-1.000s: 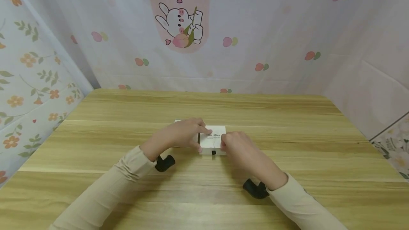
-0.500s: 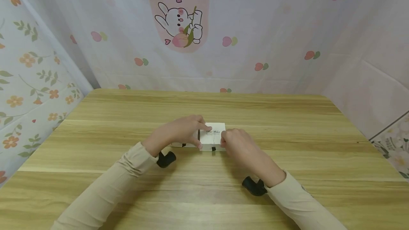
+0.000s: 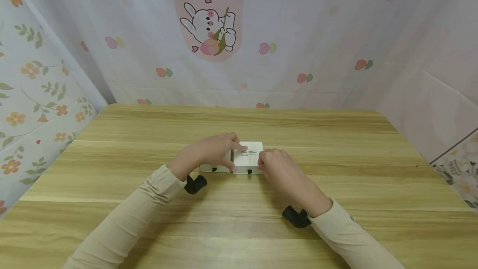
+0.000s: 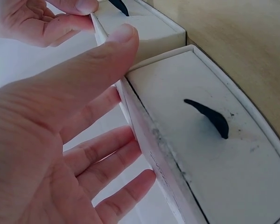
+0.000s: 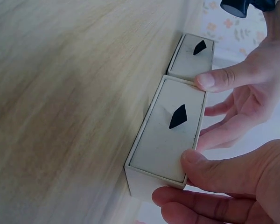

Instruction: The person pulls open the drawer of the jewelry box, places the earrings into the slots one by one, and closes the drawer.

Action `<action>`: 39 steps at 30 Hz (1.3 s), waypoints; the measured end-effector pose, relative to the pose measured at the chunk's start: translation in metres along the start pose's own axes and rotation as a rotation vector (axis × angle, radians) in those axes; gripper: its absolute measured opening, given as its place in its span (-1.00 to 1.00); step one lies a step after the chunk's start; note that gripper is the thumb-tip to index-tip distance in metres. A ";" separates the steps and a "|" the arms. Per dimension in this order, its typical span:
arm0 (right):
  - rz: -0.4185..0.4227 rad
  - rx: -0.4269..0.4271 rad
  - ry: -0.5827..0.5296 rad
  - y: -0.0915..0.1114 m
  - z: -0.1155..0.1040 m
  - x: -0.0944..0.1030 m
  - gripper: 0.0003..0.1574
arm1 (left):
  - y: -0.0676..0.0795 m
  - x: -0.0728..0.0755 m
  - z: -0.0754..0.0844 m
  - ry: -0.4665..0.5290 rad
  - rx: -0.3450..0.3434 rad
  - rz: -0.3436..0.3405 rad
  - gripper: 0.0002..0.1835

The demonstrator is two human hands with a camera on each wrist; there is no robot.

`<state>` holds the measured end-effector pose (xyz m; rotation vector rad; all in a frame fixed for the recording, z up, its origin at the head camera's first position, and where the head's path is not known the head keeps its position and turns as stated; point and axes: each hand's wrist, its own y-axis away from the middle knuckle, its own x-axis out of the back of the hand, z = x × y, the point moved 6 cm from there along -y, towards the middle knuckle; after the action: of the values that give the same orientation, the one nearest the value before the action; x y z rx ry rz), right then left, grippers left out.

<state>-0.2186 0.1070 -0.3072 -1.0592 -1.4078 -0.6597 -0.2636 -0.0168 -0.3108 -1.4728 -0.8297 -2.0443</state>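
Two small white drawer-style gift boxes stand side by side on the table. The right gift box has dark script lettering on top and a black ribbon tab on its front face. My left hand holds its left front corner, thumb at the front edge and index finger over the top. The left gift box, with its own black tab, lies under that hand and is partly hidden. My right hand pinches the right gift box at its right front corner, thumb on the front and fingers curled at the side.
The wooden table extends around the boxes. A patterned curtain hangs behind its far edge, and a floral cloth hangs at the left. Black wrist-worn mounts project below both wrists.
Both hands have moved the right gift box slightly away from the person. Its front now lines up with the left box's front, which shows more below my left hand.
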 end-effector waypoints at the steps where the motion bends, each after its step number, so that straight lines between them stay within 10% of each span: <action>1: 0.000 -0.004 -0.002 0.000 0.000 0.000 -0.89 | 0.000 0.000 0.000 0.001 0.001 0.000 -0.27; 39: 0.000 -0.010 -0.014 0.000 0.002 -0.001 -0.87 | 0.000 0.000 0.001 0.043 -0.010 0.015 -0.29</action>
<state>-0.2191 0.1085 -0.3085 -1.0736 -1.4174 -0.6611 -0.2624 -0.0161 -0.3103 -1.4308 -0.7899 -2.0649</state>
